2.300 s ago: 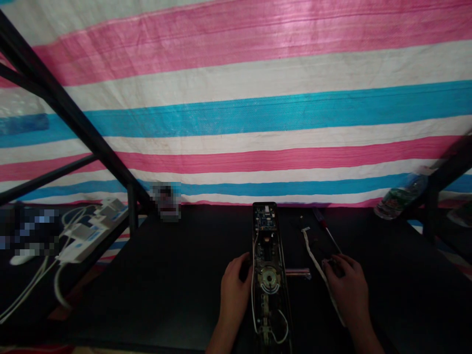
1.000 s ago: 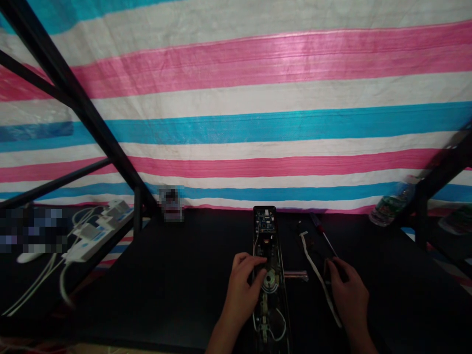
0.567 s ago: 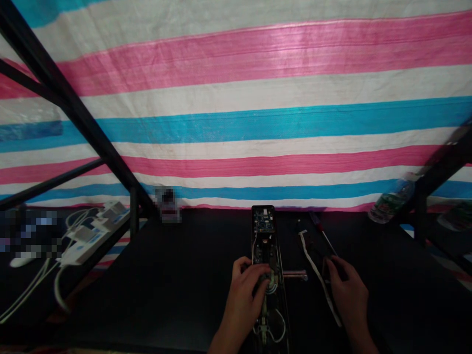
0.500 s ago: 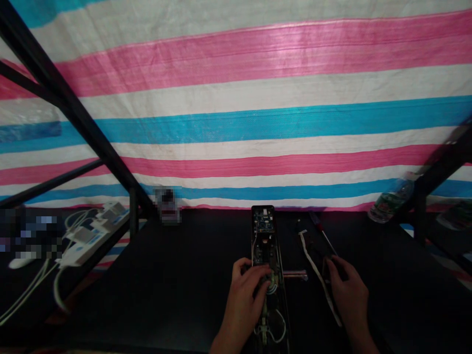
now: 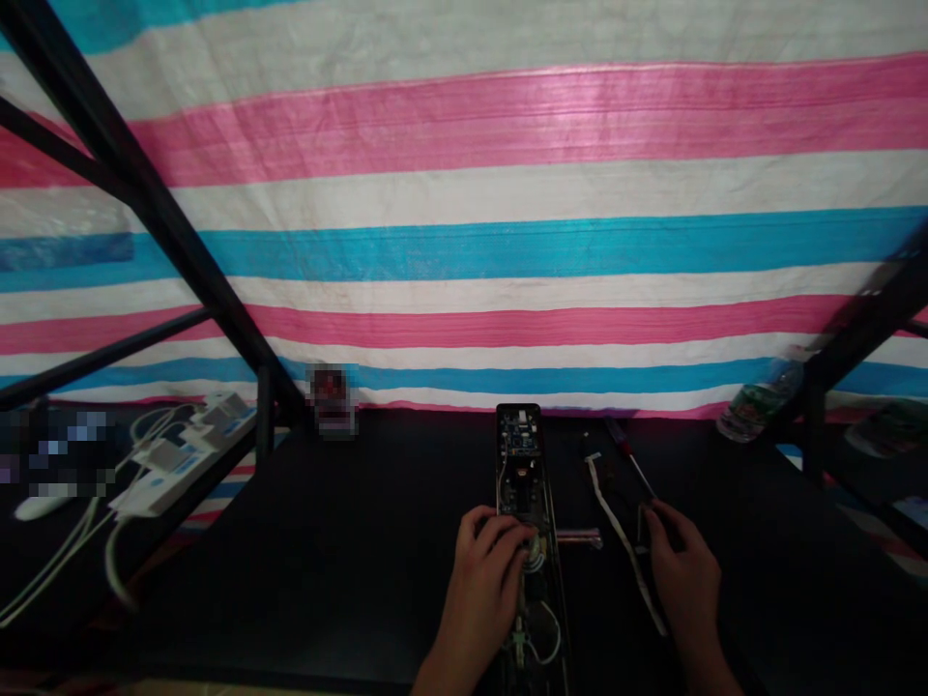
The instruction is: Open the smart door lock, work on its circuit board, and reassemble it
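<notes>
A long, narrow opened device (image 5: 520, 454) with circuit boards and white wires lies lengthwise on the black table (image 5: 348, 541). My left hand (image 5: 487, 580) rests on its middle, fingers curled over a round metal part; what they grip, if anything, is hidden. My right hand (image 5: 681, 580) lies to the right, fingers bent around a dark flat piece beside a white ribbon strip (image 5: 616, 527). A red-handled screwdriver (image 5: 629, 454) lies just beyond it. A short metal rod (image 5: 576, 536) sticks out from the device's right side.
A striped pink, white and blue tarp (image 5: 507, 242) hangs behind the table. Black frame bars (image 5: 145, 203) cross at the left, another at the right. White power strips and cables (image 5: 174, 454) sit at the left. A plastic bottle (image 5: 754, 401) lies at the far right.
My left hand moved from beside the device onto its middle and slid slightly toward me over the round part. My right hand stayed by the dark piece and ribbon.
</notes>
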### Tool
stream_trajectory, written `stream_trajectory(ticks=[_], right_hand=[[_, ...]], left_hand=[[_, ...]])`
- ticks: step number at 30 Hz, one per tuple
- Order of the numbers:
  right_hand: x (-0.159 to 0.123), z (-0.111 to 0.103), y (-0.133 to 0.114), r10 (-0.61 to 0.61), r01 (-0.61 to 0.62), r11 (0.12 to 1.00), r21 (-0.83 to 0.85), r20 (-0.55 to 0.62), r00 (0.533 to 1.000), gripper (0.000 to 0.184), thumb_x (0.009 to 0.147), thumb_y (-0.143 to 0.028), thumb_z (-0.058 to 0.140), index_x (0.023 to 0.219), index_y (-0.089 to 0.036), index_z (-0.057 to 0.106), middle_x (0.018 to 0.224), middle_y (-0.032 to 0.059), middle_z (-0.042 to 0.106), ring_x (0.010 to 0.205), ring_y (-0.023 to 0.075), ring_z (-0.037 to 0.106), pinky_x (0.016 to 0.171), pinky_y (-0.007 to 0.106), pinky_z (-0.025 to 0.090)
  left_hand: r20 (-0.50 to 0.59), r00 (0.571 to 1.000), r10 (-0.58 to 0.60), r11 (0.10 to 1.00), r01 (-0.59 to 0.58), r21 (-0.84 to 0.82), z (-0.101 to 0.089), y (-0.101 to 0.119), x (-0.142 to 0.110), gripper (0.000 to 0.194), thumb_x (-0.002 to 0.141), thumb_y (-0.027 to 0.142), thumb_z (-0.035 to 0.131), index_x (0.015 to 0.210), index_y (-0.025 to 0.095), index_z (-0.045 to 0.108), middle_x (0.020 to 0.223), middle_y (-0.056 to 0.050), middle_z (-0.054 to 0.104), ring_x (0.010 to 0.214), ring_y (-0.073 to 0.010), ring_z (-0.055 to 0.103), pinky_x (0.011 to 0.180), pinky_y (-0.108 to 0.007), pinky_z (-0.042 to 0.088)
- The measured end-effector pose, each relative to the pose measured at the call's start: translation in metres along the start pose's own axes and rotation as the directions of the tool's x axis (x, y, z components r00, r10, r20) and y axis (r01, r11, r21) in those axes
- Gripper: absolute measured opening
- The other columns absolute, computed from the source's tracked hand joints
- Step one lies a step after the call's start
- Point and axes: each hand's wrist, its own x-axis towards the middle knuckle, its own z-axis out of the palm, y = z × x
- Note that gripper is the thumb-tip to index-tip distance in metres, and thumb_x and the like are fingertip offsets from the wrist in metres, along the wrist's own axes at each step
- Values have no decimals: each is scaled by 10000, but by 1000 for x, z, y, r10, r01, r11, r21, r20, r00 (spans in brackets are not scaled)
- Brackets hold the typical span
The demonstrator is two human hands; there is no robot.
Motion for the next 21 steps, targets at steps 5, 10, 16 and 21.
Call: stream_trajectory(ticks=[5, 10, 16, 21], right_hand=[[0, 0, 2, 16, -16, 1000, 22, 8, 1000, 639, 788, -732, 608, 1007, -148, 747, 1063, 172, 743, 971, 332, 686, 914, 470, 517], [-1, -2, 0, 18, -18, 999, 31, 16, 1000, 630, 794, -717, 611, 1027, -147, 742, 1064, 166, 739, 975, 333, 684, 941, 481, 507], [-2, -5, -9, -17, 19, 999, 47, -34, 999, 632, 809, -719, 596, 1042, -149, 740, 1070, 159, 735, 995, 325, 680, 950, 478, 508], [-10, -17, -44, -82, 90, 992, 86, -98, 992, 585, 854, -666, 599, 1101, -153, 732, 1095, 154, 733, 1003, 308, 684, 945, 450, 516]], left_hand=[[54, 998, -19, 1000, 20, -19, -7, 2, 4, 267, 911, 143, 633, 1129, 270, 722, 1161, -62, 715, 1178, -276, 545, 1002, -489, 544], [35, 997, -68, 996, 70, -53, 0, 3, 4, 256, 896, 123, 652, 1080, 276, 743, 1089, -49, 738, 1136, -272, 555, 991, -499, 537], [-71, 985, -160, 984, 153, -87, 12, 0, -3, 261, 866, 151, 701, 1104, 253, 731, 1079, -54, 744, 1136, -278, 562, 971, -493, 550], [-69, 989, -134, 988, 128, -87, 8, 3, -3, 227, 870, 135, 686, 1055, 250, 752, 1046, -55, 749, 1102, -269, 588, 950, -486, 562]])
